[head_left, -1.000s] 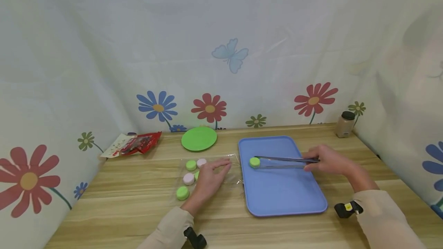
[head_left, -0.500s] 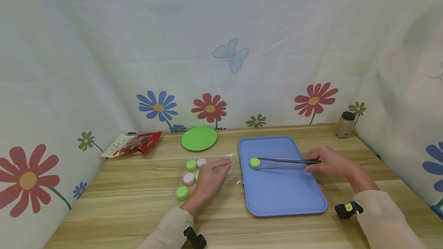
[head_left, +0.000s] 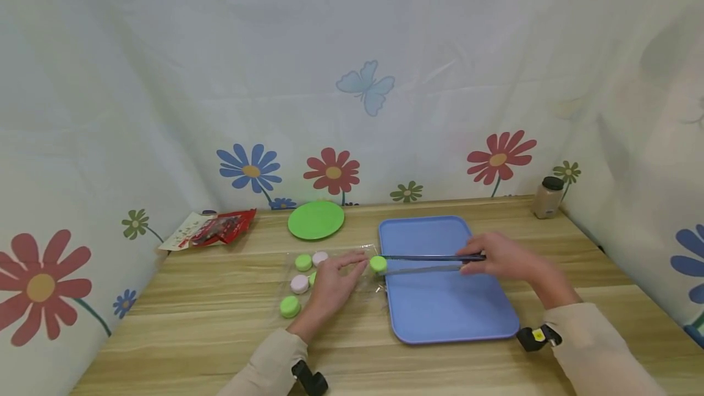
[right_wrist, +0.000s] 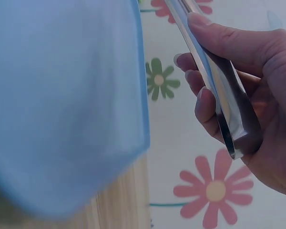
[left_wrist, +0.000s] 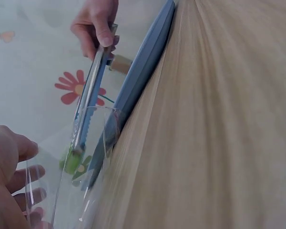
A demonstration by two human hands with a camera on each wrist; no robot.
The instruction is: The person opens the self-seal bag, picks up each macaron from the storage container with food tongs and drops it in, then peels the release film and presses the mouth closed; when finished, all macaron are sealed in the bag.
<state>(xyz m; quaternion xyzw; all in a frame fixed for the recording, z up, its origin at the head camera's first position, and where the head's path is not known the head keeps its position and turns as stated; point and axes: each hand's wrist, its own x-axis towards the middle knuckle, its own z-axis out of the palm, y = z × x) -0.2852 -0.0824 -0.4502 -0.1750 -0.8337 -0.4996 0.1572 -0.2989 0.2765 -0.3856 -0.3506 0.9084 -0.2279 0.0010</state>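
My right hand (head_left: 503, 255) grips a pair of metal tongs (head_left: 423, 258) near their hinged end. Pinched at the tongs' tips is a green macaron (head_left: 377, 264), over the blue tray's left edge and the right end of a clear plastic tray (head_left: 370, 289). My left hand (head_left: 332, 286) holds the clear tray, its fingers (left_wrist: 26, 179) showing through the plastic in the left wrist view. Left of that hand are green macarons (head_left: 289, 306) and pale pink macarons (head_left: 299, 284); the hand partly hides one green one. In the right wrist view, fingers and thumb wrap the tongs' handle (right_wrist: 236, 109).
The blue tray (head_left: 451, 316) lies right of the clear one. A green plate (head_left: 316, 220) sits at the back, with a red and white packet (head_left: 217, 229) to its left. A dark-lidded jar (head_left: 548, 198) stands at the back right, near the flowered curtain (head_left: 440, 127).
The right hand has moved left with the tongs, carrying the green macaron from above the blue tray to its left edge beside the left fingertips. My left hand stays in place.
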